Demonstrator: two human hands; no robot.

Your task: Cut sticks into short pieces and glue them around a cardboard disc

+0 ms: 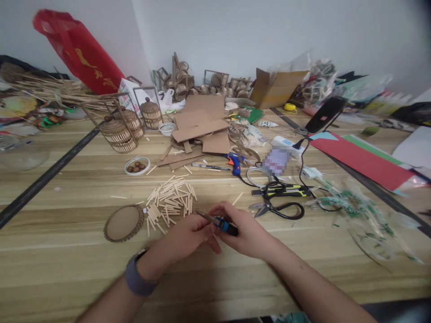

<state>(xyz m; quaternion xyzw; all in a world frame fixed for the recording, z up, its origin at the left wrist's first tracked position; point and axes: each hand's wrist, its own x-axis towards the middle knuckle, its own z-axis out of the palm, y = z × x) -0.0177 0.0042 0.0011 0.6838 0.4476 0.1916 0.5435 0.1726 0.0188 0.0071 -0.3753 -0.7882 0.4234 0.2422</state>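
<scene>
My right hand (243,232) is closed round a tool with a blue and black handle (225,225) whose dark metal tip points left. My left hand (186,238), with a grey wristband on its wrist, meets it from the left; its fingers are pinched together near the tool's tip, and what they hold is too small to name. Just beyond the hands lies a pile of several short wooden sticks (170,200). A round cardboard disc with a wavy rim (123,222) lies to the left of the pile.
Black-handled scissors (279,208) and pliers (286,191) lie to the right. Further back are a blue glue gun (235,162), cardboard pieces (202,130), a small bowl of nuts (137,165), wicker baskets (118,130), a red bag (79,51) and red paper (360,161).
</scene>
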